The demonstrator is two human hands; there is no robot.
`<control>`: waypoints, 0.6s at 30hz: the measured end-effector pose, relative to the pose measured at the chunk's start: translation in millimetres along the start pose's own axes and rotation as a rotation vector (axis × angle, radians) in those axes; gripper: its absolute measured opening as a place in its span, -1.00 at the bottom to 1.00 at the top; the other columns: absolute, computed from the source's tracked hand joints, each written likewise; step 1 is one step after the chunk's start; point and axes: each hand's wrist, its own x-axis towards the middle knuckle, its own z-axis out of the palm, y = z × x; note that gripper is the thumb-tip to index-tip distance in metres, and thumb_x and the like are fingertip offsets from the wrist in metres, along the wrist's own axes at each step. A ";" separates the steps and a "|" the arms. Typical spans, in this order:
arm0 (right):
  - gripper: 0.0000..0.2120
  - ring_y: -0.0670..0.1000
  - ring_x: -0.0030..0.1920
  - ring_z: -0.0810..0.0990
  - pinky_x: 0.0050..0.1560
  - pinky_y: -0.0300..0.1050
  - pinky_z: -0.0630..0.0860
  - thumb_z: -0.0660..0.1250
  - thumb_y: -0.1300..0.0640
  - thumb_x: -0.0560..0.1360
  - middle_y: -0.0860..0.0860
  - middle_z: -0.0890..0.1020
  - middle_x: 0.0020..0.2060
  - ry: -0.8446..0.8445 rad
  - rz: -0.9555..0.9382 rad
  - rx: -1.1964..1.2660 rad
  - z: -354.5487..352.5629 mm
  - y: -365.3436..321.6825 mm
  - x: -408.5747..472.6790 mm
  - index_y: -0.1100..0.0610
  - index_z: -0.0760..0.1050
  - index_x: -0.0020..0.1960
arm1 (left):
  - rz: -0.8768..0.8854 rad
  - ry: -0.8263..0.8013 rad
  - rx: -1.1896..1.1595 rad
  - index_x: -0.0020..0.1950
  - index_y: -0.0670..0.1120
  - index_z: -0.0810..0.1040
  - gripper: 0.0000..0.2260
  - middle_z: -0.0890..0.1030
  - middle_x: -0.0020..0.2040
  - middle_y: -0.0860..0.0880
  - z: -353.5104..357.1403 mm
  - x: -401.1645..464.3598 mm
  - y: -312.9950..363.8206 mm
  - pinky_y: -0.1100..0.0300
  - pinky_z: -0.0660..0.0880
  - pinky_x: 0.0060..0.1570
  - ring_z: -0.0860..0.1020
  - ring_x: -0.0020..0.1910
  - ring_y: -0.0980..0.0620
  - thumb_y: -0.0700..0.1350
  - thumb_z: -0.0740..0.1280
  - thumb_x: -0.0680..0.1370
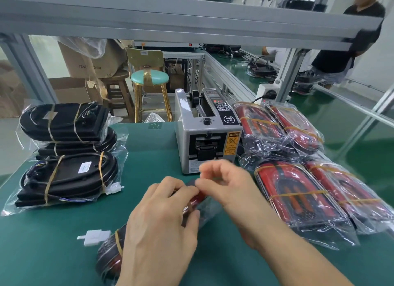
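A bagged red lamp [195, 201] lies slantwise on the green counter [149, 140] in the lower middle of the frame. Its mesh end is toward the bottom edge, beside a white connector [94, 237]. The left hand [162, 228] lies over the lamp's middle, its grip curled round the plastic with the thumb against the side. The right hand [226, 185] sits at the bag's upper end with its fingers bent and its grip pinching the clear film between thumb and forefinger. The blur there hides just what is pinched. Just above the hands stands a grey tape dispenser [207, 136]. Black bagged bundles [68, 153] are stacked at the left of the frame, and red bagged lamps [298, 179] are piled at the right. Another person [351, 40] stands at the upper right.
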 end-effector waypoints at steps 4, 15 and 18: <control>-0.70 -0.11 -0.14 0.64 -0.10 -0.31 0.53 0.22 0.43 0.43 -0.05 0.67 -0.24 0.110 0.011 -0.004 -10.5 12.5 3.8 0.08 0.59 -0.14 | 0.083 -0.064 0.073 0.03 0.09 0.62 -0.43 0.52 -0.14 0.11 -0.3 0.2 -0.7 0.29 0.35 -0.37 0.48 -0.20 0.06 -0.12 0.65 0.05; -0.37 -0.14 0.10 0.61 0.19 -0.21 0.49 0.57 0.23 0.28 -0.17 0.62 0.12 -0.327 -0.327 -0.276 -17.4 -3.3 -3.7 -0.09 0.46 0.27 | -0.178 0.240 -0.944 0.08 0.12 0.67 -0.42 0.56 0.00 -0.02 -26.8 -19.1 -39.0 0.24 0.56 -0.03 0.58 -0.06 -0.01 -0.17 0.60 0.08; -0.39 -0.17 0.16 0.56 0.20 -0.24 0.47 0.57 0.21 0.27 -0.22 0.56 0.13 -0.301 -0.528 -0.440 -12.3 -11.4 -6.9 -0.08 0.48 0.26 | -0.265 0.157 -1.217 0.14 -0.01 0.62 -0.40 0.59 0.03 -0.14 -31.1 -25.7 -42.5 0.08 0.56 -0.04 0.57 -0.05 -0.10 -0.12 0.59 0.10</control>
